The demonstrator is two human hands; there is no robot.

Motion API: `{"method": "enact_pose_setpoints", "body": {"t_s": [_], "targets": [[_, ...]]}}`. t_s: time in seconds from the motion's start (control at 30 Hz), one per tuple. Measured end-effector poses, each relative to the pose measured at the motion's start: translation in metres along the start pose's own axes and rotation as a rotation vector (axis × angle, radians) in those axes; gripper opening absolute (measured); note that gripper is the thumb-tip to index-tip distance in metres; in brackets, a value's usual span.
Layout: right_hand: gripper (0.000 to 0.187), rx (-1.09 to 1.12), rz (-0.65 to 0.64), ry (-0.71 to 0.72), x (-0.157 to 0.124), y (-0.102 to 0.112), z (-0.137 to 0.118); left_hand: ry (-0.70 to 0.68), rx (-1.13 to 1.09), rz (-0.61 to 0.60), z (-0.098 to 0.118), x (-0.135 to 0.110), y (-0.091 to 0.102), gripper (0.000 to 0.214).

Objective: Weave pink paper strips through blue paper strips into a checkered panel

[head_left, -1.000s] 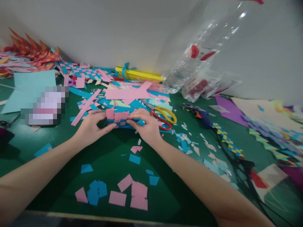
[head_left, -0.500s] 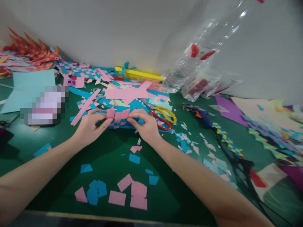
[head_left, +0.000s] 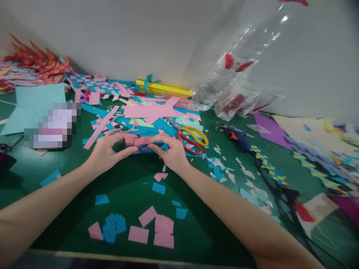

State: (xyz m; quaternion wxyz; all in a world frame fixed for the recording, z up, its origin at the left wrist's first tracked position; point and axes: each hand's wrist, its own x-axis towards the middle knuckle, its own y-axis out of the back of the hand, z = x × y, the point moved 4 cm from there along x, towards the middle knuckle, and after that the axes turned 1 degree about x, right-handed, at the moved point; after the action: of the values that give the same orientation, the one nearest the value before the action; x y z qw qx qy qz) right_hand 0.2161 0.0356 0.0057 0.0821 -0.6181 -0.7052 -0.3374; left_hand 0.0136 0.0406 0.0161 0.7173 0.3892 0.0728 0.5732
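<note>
My left hand and my right hand both pinch a small woven piece of pink and blue paper strips at the middle of the green table. The left fingers grip its left end, the right fingers its right end. The piece is tilted nearly edge-on, with its pink ends folded over on top. Behind it lies a heap of pink and blue paper strips.
Scissors with yellow and red handles lie just right of my right hand. A blue glue gun and its black cord lie further right. A clear plastic bottle leans at the back. Cut paper squares litter the near table.
The woven piece has been tipped down and flattened between my hands; its upright pink ends now lie folded over. Both hands stay in place.
</note>
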Motion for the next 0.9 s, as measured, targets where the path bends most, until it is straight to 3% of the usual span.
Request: {"method": "enact_pose_setpoints", "body": {"t_s": [0.2,0.37,0.53,0.9], "targets": [[0.019,-0.001,-0.081,0.068,-0.004,-0.009,-0.012,-0.091,-0.11,-0.065,0.015,0.0,-0.004,0.025],[0.012,0.022,-0.073,0.106,-0.007,-0.012,-0.011,-0.134,-0.11,-0.004,0.015,-0.001,-0.003,0.012],[0.015,0.0,-0.049,0.076,-0.008,-0.011,-0.005,-0.153,-0.1,0.005,0.016,-0.001,-0.001,0.013],[0.014,-0.128,-0.041,0.246,-0.007,-0.01,-0.012,-0.189,-0.091,0.009,0.019,-0.002,-0.001,0.013]]}}
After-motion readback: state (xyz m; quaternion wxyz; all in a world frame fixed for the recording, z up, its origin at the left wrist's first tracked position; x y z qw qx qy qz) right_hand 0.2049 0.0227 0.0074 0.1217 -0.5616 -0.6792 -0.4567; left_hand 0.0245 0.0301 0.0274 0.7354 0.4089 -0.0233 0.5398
